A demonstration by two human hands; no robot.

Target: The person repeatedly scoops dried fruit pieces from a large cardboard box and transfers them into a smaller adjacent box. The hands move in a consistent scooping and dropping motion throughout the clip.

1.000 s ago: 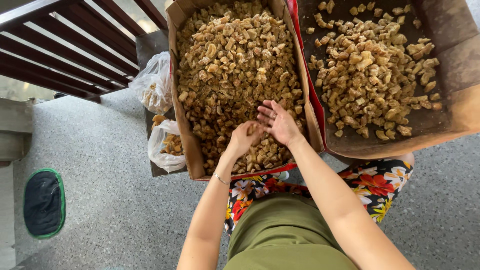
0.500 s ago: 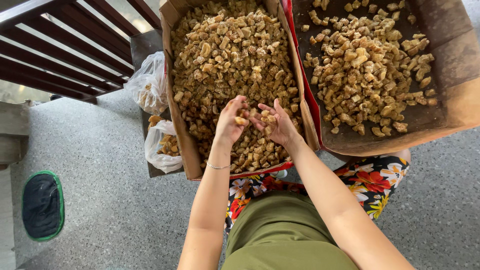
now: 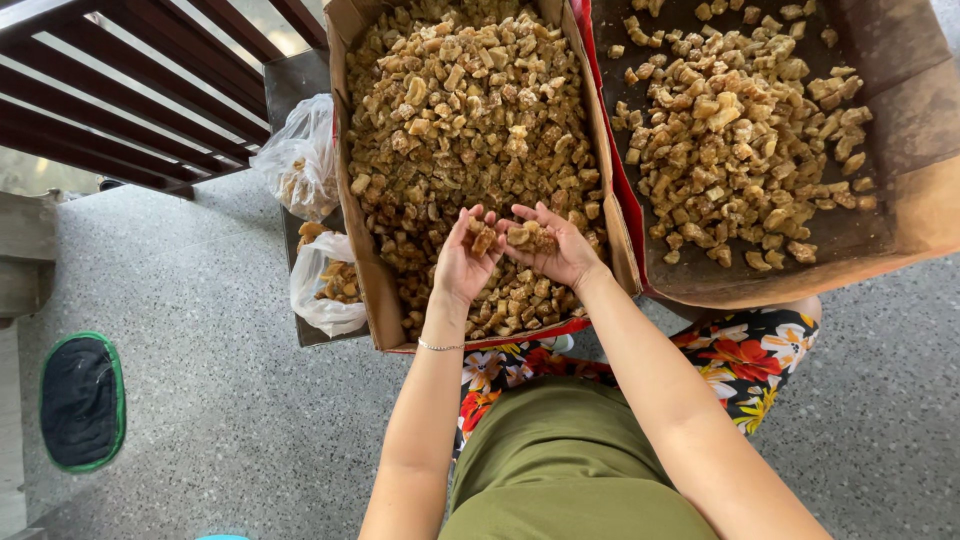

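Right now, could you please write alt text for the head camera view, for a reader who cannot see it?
Seen from above, a seated person's left hand and right hand cup small golden-brown chunks over a full cardboard box. A second box, partly filled, sits to the right; two plastic bags lie left on the speckled floor.

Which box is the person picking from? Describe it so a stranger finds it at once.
Two cardboard boxes of brown chunks sit side by side in front of the person. Take the left box, where the left hand and right hand cup chunks over its near end. It is narrower and heaped full, while the right box is wider and shows bare bottom around its pile.
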